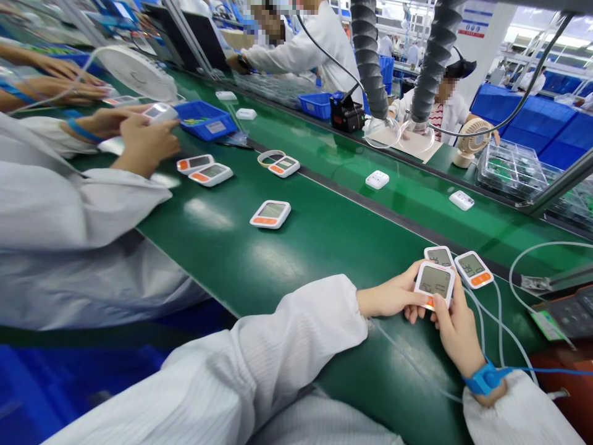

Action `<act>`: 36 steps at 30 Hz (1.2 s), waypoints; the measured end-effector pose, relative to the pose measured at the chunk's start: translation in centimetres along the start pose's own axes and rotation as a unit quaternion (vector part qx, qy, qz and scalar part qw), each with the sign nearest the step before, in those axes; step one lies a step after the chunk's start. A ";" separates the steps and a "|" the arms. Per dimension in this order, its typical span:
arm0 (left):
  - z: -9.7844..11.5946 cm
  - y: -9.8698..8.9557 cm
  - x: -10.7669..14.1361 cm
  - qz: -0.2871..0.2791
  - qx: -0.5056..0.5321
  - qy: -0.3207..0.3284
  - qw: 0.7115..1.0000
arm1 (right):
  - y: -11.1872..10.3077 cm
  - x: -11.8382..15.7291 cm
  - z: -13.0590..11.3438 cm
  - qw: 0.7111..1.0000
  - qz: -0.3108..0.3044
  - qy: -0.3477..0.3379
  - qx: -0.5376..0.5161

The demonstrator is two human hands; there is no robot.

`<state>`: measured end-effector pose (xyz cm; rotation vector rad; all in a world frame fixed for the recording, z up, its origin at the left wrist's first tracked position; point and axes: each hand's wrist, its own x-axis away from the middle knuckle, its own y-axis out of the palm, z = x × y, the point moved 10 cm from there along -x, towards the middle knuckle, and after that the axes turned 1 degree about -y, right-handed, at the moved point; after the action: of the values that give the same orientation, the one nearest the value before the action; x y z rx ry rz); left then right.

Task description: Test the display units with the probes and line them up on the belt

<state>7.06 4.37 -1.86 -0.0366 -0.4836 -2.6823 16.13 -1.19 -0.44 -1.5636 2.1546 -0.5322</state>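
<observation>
My left hand (393,296) and my right hand (456,330) together grip a white blood-pressure monitor (434,282) with a lit grey screen and an orange button, held just above the green conveyor belt (324,247). Right behind it lie two more monitors (439,255) (473,269), with clear air tubes (498,309) running from them toward me. A blue wrist strap (484,378) with a blue cord circles my right wrist.
Several monitors (270,214) (210,174) (284,166) lie further up the belt. A co-worker's hands (143,142) at the left hold another unit. White modules (377,179) (461,199) lie on the far lane. Blue bins (206,119), fume hoses (370,55) and a small fan (470,142) stand behind.
</observation>
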 end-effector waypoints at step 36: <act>0.8 -1.8 0.2 0.085 -0.131 -0.003 0.988 | -9.0 -0.2 -6.1 0.798 0.058 -0.115 0.589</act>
<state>6.16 6.12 -1.67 -0.1538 -0.1203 -2.5597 20.00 -3.26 9.57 -0.6979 1.1924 -1.2340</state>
